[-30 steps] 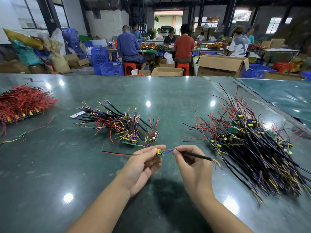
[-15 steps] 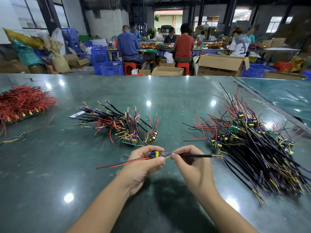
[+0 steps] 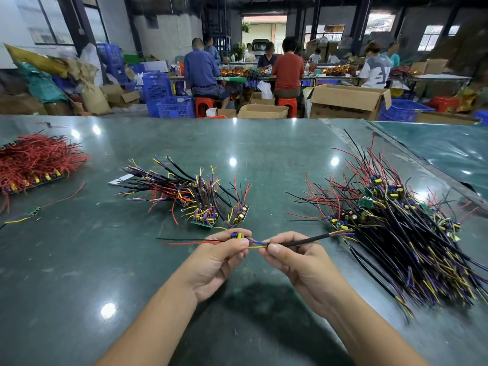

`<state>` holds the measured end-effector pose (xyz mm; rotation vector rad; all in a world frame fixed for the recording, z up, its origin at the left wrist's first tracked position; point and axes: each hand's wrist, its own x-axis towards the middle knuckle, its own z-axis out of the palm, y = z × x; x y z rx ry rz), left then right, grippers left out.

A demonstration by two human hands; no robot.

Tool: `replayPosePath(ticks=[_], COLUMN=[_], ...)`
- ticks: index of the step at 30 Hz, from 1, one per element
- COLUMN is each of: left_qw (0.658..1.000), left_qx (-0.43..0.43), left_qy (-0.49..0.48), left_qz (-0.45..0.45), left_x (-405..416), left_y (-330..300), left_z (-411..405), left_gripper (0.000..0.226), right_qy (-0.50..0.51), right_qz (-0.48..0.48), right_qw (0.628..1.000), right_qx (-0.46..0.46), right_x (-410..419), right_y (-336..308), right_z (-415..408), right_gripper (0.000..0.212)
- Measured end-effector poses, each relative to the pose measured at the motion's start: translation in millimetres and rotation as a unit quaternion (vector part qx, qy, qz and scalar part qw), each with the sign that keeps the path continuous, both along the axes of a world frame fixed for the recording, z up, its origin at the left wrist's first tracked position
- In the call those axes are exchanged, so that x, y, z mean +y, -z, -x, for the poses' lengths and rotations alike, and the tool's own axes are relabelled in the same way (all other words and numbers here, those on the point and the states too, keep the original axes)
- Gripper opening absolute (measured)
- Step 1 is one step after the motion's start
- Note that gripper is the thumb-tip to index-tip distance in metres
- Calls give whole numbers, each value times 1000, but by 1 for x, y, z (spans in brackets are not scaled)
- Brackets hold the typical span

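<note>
My left hand (image 3: 219, 256) pinches a small circuit board (image 3: 237, 235) with yellow and blue parts; a red and a black wire (image 3: 190, 241) trail from it to the left. My right hand (image 3: 295, 253) pinches the black sheathed cable (image 3: 307, 241) of that same board, just where its yellow and purple leads (image 3: 257, 244) come out. The cable runs right toward the big pile. Both hands hover just above the green table (image 3: 79, 273), thumbs nearly touching.
A small heap of wired boards (image 3: 200, 199) lies just beyond my hands. A large tangled pile of wired boards (image 3: 401, 231) fills the right. Red-wired strips (image 3: 34, 162) lie far left, with a loose wired piece (image 3: 34, 210) near them. People sit at benches behind.
Both hands have turned the board and drawn closer together. The red and black wires now lie more level to the left, and the black cable tilts up to the right.
</note>
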<state>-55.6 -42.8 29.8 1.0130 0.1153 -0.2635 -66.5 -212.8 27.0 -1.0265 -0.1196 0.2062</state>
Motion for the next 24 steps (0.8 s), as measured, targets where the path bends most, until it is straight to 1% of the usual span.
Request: replayPosePath(ticks=[3, 6, 8, 11, 13, 15, 17, 19, 22, 23, 24], left_qw=[999, 997, 997, 997, 992, 982, 979, 985, 994, 994, 993], left_qx=[-6, -21, -30, -61, -112, -153, -157, -135, -97, -96, -101], left_qy=[9, 9, -2, -24, -49, -76, -86, -76, -52, -54, -61], left_qz=[44, 70, 69, 31, -30, -85, -101, -74, 4, 13, 3], left_x=[-2, -3, -3, -5, -7, -9, -9, -9, -11, -12, -12], left_y=[-2, -1, 1, 5, 6, 7, 7, 6, 6, 6, 7], left_z=[0, 2, 3, 4, 4, 3, 4, 4, 3, 2, 2], left_gripper=[18, 20, 20, 20, 19, 22, 22, 16, 16, 16, 16], right_qy=[-20, -20, -6, 14, 17, 20, 32, 43, 51, 52, 55], right_qz=[-35, -35, -21, -11, -14, -1, -1, -15, -43, -46, -36], right_qw=[999, 999, 1000, 1000, 1000, 999, 998, 998, 997, 997, 997], right_qx=[0, -11, -22, -15, 19, 47, 55, 51, 38, 37, 38], right_x=[0, 1, 2, 2, 2, 2, 2, 2, 3, 3, 3], right_y=[-2, -2, -2, 2, 5, 7, 8, 7, 6, 5, 6], right_z=[0, -2, -4, -5, -5, -6, -7, -8, -10, -10, -10], right_gripper=[11, 16, 18, 16, 12, 14, 12, 11, 12, 12, 12])
